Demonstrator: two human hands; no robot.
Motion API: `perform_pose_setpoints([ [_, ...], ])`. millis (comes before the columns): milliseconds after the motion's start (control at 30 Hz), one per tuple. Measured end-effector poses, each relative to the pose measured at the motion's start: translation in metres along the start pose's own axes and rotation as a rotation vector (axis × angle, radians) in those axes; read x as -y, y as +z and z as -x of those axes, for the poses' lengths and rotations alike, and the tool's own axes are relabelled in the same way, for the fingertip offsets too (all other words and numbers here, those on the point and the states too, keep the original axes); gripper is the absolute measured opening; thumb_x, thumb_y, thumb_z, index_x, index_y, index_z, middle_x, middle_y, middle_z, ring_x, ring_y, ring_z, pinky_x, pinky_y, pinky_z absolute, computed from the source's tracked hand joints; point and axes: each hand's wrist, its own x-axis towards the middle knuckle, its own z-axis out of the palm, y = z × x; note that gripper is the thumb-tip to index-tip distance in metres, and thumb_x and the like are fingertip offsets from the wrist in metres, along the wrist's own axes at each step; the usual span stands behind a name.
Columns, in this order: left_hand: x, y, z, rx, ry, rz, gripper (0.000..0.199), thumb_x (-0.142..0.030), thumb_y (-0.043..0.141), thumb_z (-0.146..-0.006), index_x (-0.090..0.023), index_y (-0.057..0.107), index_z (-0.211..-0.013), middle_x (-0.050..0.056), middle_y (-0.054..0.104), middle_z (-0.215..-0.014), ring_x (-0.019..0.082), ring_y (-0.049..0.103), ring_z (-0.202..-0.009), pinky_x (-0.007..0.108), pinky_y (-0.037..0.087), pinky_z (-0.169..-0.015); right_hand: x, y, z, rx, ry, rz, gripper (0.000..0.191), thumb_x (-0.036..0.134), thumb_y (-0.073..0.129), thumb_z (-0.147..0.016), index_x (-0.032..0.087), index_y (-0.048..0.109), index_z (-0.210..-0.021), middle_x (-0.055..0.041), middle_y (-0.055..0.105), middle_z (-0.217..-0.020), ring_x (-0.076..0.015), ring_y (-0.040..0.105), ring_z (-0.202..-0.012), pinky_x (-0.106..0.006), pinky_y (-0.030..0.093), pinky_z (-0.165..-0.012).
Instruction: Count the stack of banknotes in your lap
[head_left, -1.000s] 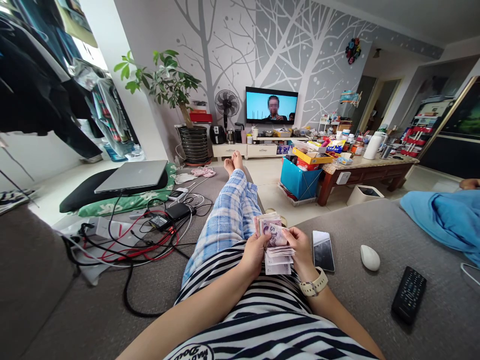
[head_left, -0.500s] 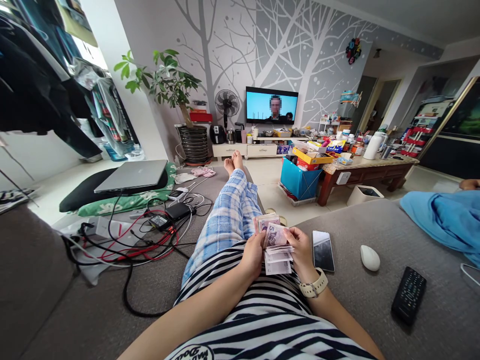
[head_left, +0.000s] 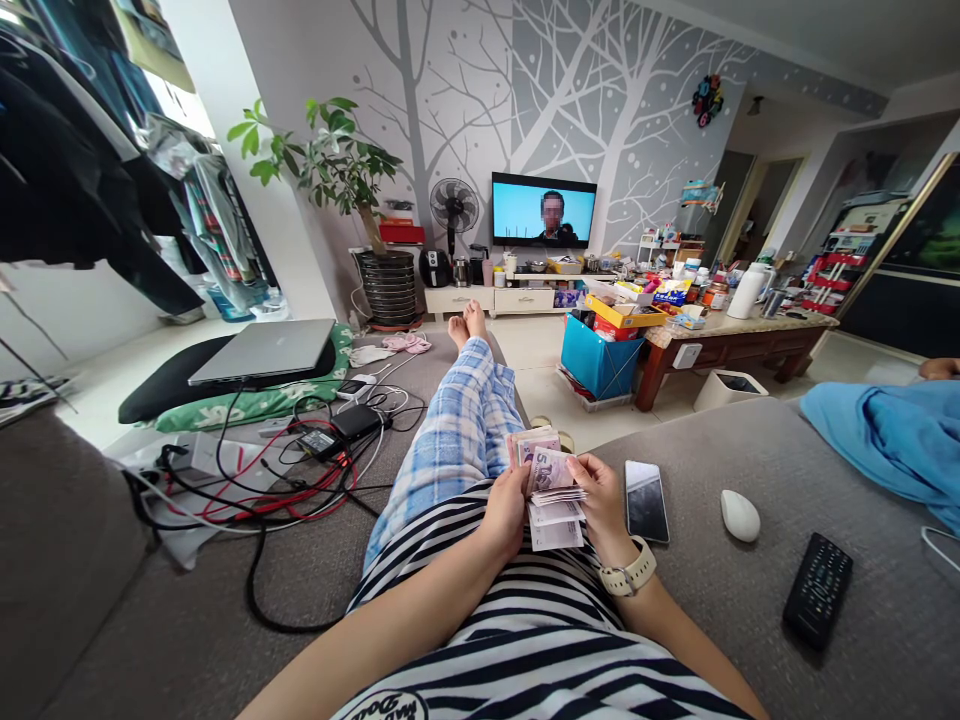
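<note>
A bundle of purplish banknotes [head_left: 553, 470] is held above my lap, the top one showing a 5. My left hand [head_left: 508, 505] is closed around the bundle's left side, thumb on top. On the right side, my right hand [head_left: 602, 495] pinches the notes between thumb and fingers. Several notes are fanned, and their lower ends [head_left: 556, 537] hang down toward the striped shirt. More notes [head_left: 534, 444] stick out beyond the top one. A cream watch [head_left: 628, 568] is on my right wrist. Just right of that hand lies a phone [head_left: 646, 500].
A white mouse [head_left: 740, 516] and a black remote [head_left: 818, 590] lie on the sofa to the right. Tangled cables [head_left: 300, 480] and a closed laptop [head_left: 264, 352] are at left. Beyond stand a cluttered table [head_left: 720, 325] and a blue box [head_left: 598, 358]. Another person's hand [head_left: 941, 369] shows far right.
Both hands keep nearly the same hold on the banknotes, with barely any shift. On the television, the picture has changed slightly.
</note>
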Motion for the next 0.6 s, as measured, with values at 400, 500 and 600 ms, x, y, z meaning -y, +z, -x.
perform_pose_setpoints([
  [400,0.0036,-0.0046,-0.0042,-0.022,-0.008,-0.010,0.023,-0.030,0.067,-0.066,-0.012,0.067,-0.081,0.004,0.070,-0.073,0.017,0.062,-0.068,0.028,0.048,-0.069,0.0011,-0.0004,0.0005,0.029,-0.013,0.003,0.037,0.051,0.065,-0.078,0.017,0.056,-0.067,0.0016,0.050,-0.062,-0.0110,0.042,-0.059,-0.023,0.035,-0.056],
  [500,0.0014,-0.0027,-0.0024,-0.043,-0.015,-0.016,0.022,-0.029,0.067,-0.066,-0.012,0.067,-0.080,0.004,0.069,-0.071,0.017,0.061,-0.068,0.028,0.048,-0.068,0.0017,-0.0003,0.0009,0.038,-0.015,-0.005,0.036,0.050,0.065,-0.078,0.016,0.057,-0.069,0.0011,0.051,-0.063,-0.0111,0.043,-0.060,-0.023,0.035,-0.056],
  [600,0.0000,-0.0014,-0.0012,-0.052,-0.002,-0.030,0.022,-0.030,0.068,-0.066,-0.012,0.067,-0.078,0.003,0.069,-0.069,0.016,0.061,-0.066,0.027,0.048,-0.068,0.0012,0.0001,0.0009,0.040,-0.005,-0.024,0.035,0.049,0.065,-0.079,0.016,0.058,-0.070,0.0009,0.051,-0.065,-0.0108,0.043,-0.060,-0.022,0.035,-0.056],
])
